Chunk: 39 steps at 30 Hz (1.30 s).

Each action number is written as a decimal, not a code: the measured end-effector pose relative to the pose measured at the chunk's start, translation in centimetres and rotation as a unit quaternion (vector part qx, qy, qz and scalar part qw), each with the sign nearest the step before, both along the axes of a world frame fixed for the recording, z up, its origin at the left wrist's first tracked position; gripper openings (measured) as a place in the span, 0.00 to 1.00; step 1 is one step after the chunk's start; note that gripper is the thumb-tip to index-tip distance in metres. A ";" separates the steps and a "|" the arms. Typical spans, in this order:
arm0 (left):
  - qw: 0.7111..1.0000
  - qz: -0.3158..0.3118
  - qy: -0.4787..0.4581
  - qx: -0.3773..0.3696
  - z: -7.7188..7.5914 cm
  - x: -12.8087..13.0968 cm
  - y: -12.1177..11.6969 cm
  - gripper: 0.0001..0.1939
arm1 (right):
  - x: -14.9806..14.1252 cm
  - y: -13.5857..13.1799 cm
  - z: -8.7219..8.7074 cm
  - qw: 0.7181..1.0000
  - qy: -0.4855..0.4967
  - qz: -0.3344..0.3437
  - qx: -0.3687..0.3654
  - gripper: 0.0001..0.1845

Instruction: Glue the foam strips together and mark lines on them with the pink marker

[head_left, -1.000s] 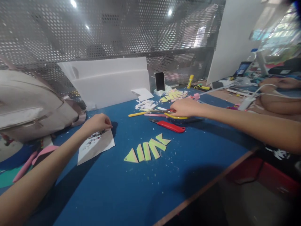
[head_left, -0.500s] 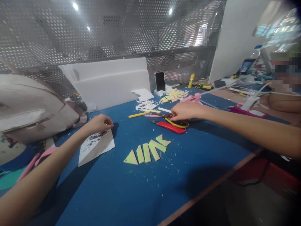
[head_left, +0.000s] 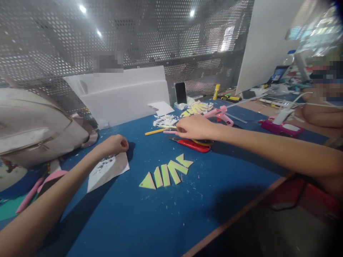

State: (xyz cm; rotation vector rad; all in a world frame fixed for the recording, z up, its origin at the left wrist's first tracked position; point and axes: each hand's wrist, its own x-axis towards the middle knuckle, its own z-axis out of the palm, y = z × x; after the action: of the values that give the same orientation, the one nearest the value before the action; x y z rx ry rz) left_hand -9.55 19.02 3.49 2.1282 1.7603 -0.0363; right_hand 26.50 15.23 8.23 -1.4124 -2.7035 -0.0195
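Observation:
My left hand [head_left: 115,145] is closed, fingers curled in, above a white sheet of paper [head_left: 109,173] scattered with tiny dark and coloured bits. Whether anything is in its fingers I cannot see. My right hand [head_left: 194,127] has its fingers bent down among sticks and tools; what they grip is hidden. By its fingertips lies a pink stick [head_left: 169,132], with a yellow stick [head_left: 154,132] further left. Just below the hand are a red utility knife [head_left: 194,145] and partly covered yellow-handled scissors [head_left: 205,142]. Pale green cut pieces [head_left: 165,175] form a fish-like row in front.
White scraps [head_left: 164,120], a pink glue gun [head_left: 221,115], a phone [head_left: 180,93] and a glue stick [head_left: 216,91] lie or stand further back. White boards [head_left: 128,100] lean at the rear. A pale backpack [head_left: 40,125] sits left, a magenta box [head_left: 281,127] right.
My right hand has moved left, off the scissors handles toward the sticks, and now covers the white stick. My left hand stays over the paper, its fingers more curled.

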 end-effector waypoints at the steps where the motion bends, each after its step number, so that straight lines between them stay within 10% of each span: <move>1: 1.000 -0.001 -0.024 0.008 0.2 0.1 -0.2 0.17 | -0.3 0.0 -0.1 1.000 0.021 0.011 -0.005 0.15; 8: 0.962 -0.014 -0.255 0.096 1.9 3.9 -3.3 0.15 | -3.8 -1.1 0.0 0.956 0.220 0.125 -0.148 0.19; 12: 0.926 0.001 -0.352 0.134 2.1 6.6 -5.8 0.14 | -6.8 -1.1 -1.4 0.776 0.434 0.126 -0.440 0.24; 14: 0.908 0.013 -0.393 0.143 1.8 7.2 -6.7 0.15 | -7.9 -0.7 -2.5 0.737 0.451 0.131 -0.487 0.22; 31: 0.816 0.127 -0.551 0.119 -2.0 6.8 -11.3 0.11 | -9.9 1.0 -6.5 0.782 0.402 0.228 -0.419 0.13; 39: 0.799 0.171 -0.541 0.200 -1.9 7.9 -12.2 0.08 | -9.6 1.0 -7.2 0.735 0.396 0.317 -0.450 0.11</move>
State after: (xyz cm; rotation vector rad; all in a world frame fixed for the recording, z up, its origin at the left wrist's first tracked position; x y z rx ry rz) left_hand -1.61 6.85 1.57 1.4109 1.3789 1.4473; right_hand 16.90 16.27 1.04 -0.2323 -2.2138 1.6731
